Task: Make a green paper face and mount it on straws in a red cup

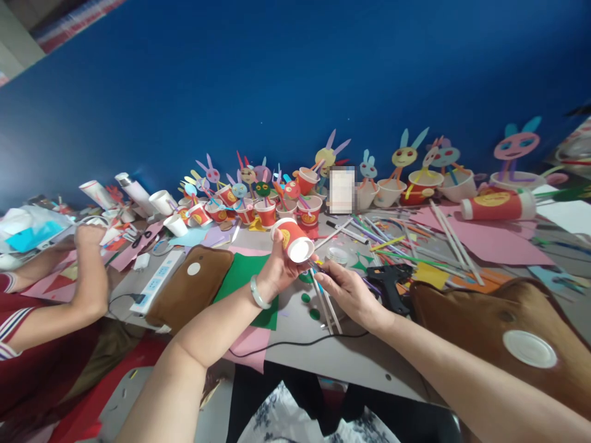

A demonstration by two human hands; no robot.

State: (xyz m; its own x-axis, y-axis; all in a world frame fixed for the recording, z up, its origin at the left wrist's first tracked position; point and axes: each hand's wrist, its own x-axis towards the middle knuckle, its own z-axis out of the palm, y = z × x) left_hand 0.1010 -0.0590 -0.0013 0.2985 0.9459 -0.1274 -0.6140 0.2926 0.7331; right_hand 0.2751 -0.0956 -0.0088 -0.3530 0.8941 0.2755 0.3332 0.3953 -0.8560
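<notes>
A red and white paper cup [292, 239] lies tilted in my left hand [276, 271], whose fingers are wrapped around it. Its white round end faces down toward me. Close beside that end, my right hand [348, 289] pinches a slim dark tool [318, 265]; its tip is near the cup, and its exact kind is too small to make out. Just right of my right hand rests a black glue gun [391, 284]. Below my hands are white paper sticks [329, 307] and small green paper pieces [314, 314].
Several paper cups with rabbit-like paper figures [265, 203] line the blue wall [295, 74]. Brown cushions [194, 286] flank my arms. A power strip [161, 277], green paper [244, 280], and colored sticks [397, 243] cover the table. At left, another person's arm [87, 271] reaches over it.
</notes>
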